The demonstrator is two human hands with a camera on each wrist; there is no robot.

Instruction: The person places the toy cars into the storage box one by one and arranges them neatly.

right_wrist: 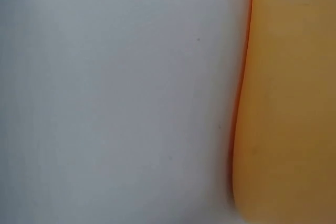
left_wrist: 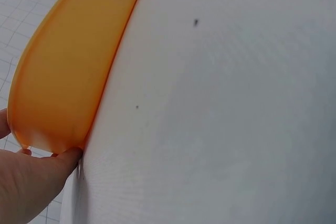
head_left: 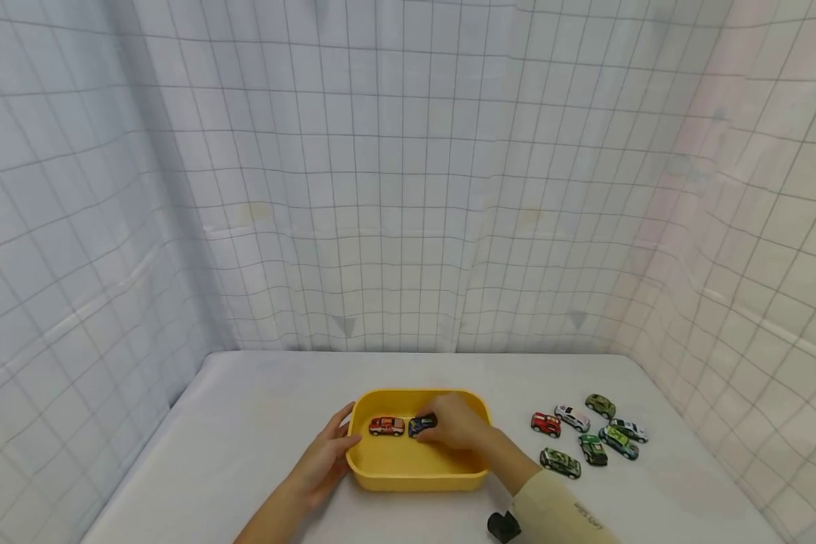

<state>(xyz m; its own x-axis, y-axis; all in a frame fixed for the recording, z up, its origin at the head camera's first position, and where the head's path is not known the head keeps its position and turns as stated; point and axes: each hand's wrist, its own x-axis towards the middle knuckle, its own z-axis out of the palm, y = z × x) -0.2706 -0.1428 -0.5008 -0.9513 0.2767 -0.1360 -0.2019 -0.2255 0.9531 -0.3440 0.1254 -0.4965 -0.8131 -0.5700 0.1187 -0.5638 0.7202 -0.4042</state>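
Yellow plastic tray: set on the white tabletop at 6 o'clock of the head view, long axis running 9 to 3 o'clock; its outer wall is also seen in the left wrist view and the right wrist view.
Blue toy car: inside the tray, against the far wall, roughly at the tray's middle, long axis 9 to 3 o'clock, partly covered by fingers.
Right hand: reached over the tray's 3 o'clock end, fingers curled round the blue toy car and gripping it; this is the hand on the car.
Left hand: laid against the tray's outer wall at its 9 o'clock end, fingers straight, nothing grasped; in the left wrist view a fingertip is seen touching the tray's lower edge.
Red toy car: inside the tray, just beside the blue toy car at its 9 o'clock, same axis, not touched by either hand.
Key relation: the blue toy car lies at 9 o'clock of the right hand's palm and at 2 o'clock of the left hand; the right hand is in contact, the left hand is apart from it, separated by the tray wall and the red toy car.
Loose toy cars: a group of seven on the tabletop at 3 o'clock of the tray, well apart from it.
Backdrop: white gridded cloth hung behind and to both sides.
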